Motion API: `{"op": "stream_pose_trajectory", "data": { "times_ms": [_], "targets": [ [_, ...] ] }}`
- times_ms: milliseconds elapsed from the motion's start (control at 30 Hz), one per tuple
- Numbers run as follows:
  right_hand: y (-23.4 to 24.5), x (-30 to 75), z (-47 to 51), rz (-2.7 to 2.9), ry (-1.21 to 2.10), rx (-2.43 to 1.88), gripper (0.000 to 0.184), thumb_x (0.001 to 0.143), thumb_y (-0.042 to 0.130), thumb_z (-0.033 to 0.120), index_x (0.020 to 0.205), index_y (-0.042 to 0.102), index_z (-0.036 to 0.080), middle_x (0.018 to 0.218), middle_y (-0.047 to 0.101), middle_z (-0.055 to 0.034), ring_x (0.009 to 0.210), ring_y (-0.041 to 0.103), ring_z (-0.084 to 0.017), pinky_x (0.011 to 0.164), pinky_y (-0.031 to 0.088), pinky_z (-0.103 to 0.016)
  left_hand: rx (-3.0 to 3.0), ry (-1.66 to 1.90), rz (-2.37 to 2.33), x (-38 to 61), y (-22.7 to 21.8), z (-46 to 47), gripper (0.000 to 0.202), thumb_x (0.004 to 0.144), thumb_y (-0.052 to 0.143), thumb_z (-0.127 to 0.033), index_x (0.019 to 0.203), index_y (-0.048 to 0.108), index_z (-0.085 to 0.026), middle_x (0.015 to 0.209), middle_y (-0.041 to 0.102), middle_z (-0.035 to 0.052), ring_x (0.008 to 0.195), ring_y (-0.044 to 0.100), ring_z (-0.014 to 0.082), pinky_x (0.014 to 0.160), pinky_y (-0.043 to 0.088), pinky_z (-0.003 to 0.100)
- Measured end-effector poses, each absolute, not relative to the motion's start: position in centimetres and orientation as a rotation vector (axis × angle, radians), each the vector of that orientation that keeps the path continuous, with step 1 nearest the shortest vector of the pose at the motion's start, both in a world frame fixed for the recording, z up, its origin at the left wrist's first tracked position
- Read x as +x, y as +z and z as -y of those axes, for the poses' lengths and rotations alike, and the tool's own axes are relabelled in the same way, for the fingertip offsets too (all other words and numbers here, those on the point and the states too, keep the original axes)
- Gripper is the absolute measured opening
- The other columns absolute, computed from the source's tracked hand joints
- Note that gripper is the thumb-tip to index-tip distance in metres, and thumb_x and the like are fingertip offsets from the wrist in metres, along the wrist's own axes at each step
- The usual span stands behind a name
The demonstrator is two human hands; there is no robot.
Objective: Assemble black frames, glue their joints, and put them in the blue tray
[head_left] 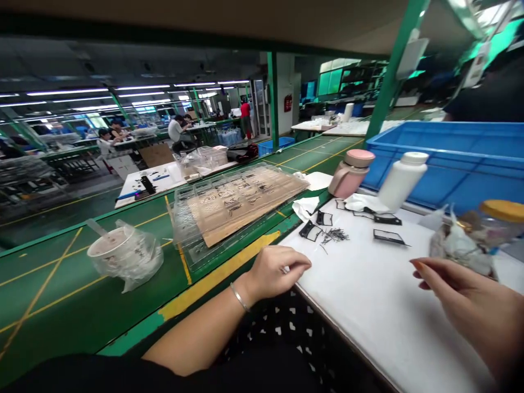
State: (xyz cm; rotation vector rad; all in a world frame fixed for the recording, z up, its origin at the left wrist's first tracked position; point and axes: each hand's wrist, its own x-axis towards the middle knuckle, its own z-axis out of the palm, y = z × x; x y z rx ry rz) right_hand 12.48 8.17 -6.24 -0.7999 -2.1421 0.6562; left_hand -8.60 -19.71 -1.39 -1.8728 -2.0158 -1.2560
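A: Ready to place the left hand (278, 275)?

B: Look nearer than the pile of thin black strips (336, 235) and to its left, over the edge of the white tabletop (368, 311). Bent at the fingers, with thumb and forefinger brought together at the tips. Banded at the wrist by a silver bracelet (239, 297). Cannot tell whether pinching anything tiny.

A: And the right hand (470, 300)?

B: Look to the right of the pile and nearer, above the same white surface. Bent at the fingers, held close to one another. Cannot tell whether meeting at the tips or gripping anything.

A: Describe the pile itself.

B: Lying loose on the white tabletop, farther off than both hands and, left to right, between them.

A: Now name the neighbours.

B: Just left of the pile, note a black frame (311, 231); just beyond it, a second frame (325, 218); to its right, a flat black panel (388, 238). Beyond the pile, see a pink flask (350, 174); beyond and to the right, a white bottle (403, 180) and a blue crate (454, 142).

A: Anything to the left?

B: Well left of the pile, see a clear tray (185, 214) with brown cardboard (221, 224); farther left, a bagged cup (123, 251).
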Motion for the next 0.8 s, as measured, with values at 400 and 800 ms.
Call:
{"op": "stream_pose_trajectory", "data": {
  "times_ms": [400,800],
  "targets": [
    [-4.2,12.8,-7.1,2.059,0.761,-0.984,0.032,0.078,0.059,0.054,0.084,0.071,0.025,0.070,0.069,-0.0017,0.063,0.068,-0.024,0.068,0.053,-0.041,-1.404,-0.738,2.770,-15.5,-2.7,8.6,0.038,0.080,0.063,-0.031,0.116,0.057,-0.017,0.101,0.069,0.0131,0.096,0.063,0.0295,0.081,0.045,0.035],
    [-3.5,12.3,-6.0,2.028,0.928,-0.817,0.023,0.081,0.064,0.042,0.081,0.071,0.021,0.066,0.066,-0.0008,0.054,0.062,-0.015,0.055,0.051,-0.026,-1.631,-1.431,2.655,-14.7,-0.3,9.1,0.033,0.083,0.053,-0.027,0.115,0.054,-0.017,0.078,0.057,0.0011,0.062,0.055,0.0131,0.055,0.046,0.023]
  ]
}}
